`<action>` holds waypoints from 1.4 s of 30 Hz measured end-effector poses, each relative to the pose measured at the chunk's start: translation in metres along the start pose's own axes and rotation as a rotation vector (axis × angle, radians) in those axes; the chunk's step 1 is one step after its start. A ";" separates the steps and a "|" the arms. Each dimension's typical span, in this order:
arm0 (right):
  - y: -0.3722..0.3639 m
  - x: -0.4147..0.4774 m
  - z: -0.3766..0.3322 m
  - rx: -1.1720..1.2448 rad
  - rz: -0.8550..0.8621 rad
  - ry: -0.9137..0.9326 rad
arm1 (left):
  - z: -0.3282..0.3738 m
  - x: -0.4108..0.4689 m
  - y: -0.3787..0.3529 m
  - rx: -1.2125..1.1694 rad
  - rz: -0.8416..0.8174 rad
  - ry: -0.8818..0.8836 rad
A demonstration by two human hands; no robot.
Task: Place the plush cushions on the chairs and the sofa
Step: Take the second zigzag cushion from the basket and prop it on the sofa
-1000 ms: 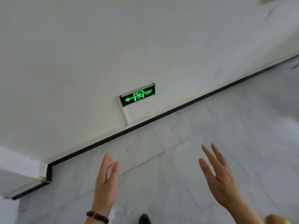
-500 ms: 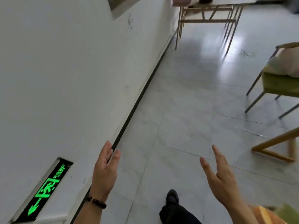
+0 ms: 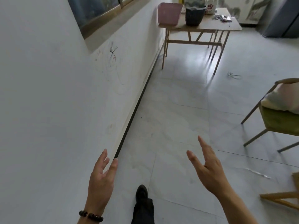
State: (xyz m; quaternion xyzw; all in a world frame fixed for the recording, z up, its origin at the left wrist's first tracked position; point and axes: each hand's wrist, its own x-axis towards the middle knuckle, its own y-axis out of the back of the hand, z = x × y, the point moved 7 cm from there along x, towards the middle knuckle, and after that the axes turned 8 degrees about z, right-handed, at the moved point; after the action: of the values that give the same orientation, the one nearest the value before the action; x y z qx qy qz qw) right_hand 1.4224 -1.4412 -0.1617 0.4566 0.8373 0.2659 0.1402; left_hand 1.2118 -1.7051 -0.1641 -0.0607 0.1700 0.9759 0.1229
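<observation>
Cushion point(image 3: 282, 99) on green chair point(image 3: 275, 117) (right edge), pale tiled floor point(image 3: 169, 118), both hands' fingers spread, empty.

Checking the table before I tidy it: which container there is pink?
The square bin at the table's left end, nearest the wall; the round pot beside it is dark.

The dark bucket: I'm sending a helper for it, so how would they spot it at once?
Look to the wooden folding table against the window wall at the far end. The dark bucket stands near its middle, right of the pink bin. It alone is round and near-black.
</observation>
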 end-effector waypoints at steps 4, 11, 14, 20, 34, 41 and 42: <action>0.001 0.106 -0.025 -0.028 0.115 -0.017 | 0.066 0.125 -0.068 0.009 -0.127 -0.047; 0.011 0.269 0.003 0.054 0.326 -0.188 | 0.170 0.305 -0.230 0.029 -0.340 -0.166; -0.001 0.338 0.025 0.082 0.352 -0.238 | 0.179 0.362 -0.295 0.031 -0.371 -0.145; -0.006 0.567 0.052 0.254 0.328 -0.351 | 0.232 0.504 -0.445 0.053 -0.400 -0.041; -0.010 1.072 0.034 0.213 0.224 -0.239 | 0.370 0.837 -0.715 -0.113 -0.242 -0.008; 0.029 1.309 0.003 0.143 0.307 -0.242 | 0.500 1.022 -0.883 -0.088 -0.335 -0.081; 0.039 1.338 0.000 0.136 0.332 -0.239 | 0.523 1.044 -0.907 -0.082 -0.353 -0.105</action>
State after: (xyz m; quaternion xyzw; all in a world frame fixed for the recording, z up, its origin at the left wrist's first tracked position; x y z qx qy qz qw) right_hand 0.7213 -0.3009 -0.1287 0.6250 0.7440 0.1722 0.1618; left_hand 0.4029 -0.4681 -0.1297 -0.0434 0.1102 0.9471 0.2984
